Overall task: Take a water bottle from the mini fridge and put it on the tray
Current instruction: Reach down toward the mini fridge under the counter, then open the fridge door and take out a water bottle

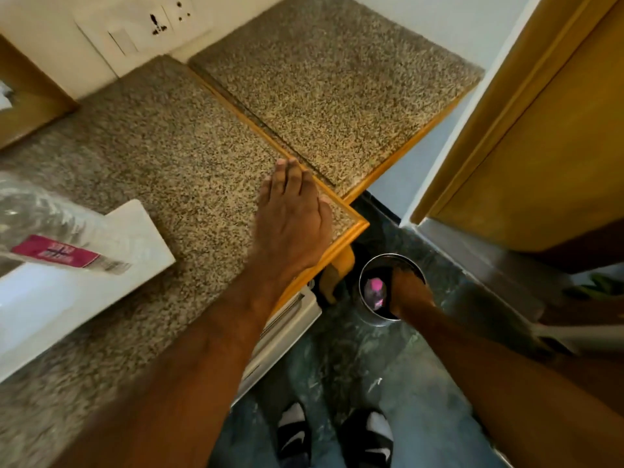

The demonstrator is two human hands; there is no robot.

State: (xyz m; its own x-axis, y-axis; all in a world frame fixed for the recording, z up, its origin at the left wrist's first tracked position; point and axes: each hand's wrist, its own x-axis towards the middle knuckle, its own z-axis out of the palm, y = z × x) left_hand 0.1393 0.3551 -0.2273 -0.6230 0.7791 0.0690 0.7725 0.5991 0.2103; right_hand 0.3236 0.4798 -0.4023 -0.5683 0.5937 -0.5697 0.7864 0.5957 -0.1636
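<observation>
A clear plastic water bottle (55,253) with a pink label lies on its side on the white tray (141,231) at the left of the speckled granite counter (162,136). It is blurred. My left hand (290,221) rests flat, palm down, on the counter's front corner and holds nothing. My right hand (408,293) hangs lower, over the rim of a steel bin (368,315) on the floor. Its fingers point down and away, so I cannot make them out. The white edge of the mini fridge (287,327) shows just under the counter.
A second granite slab (337,79) adjoins at the back right. A wooden door (540,146) stands at the right. A wall socket (158,21) is at the back. The floor (422,383) is dark green, with my sandalled feet (334,437) below.
</observation>
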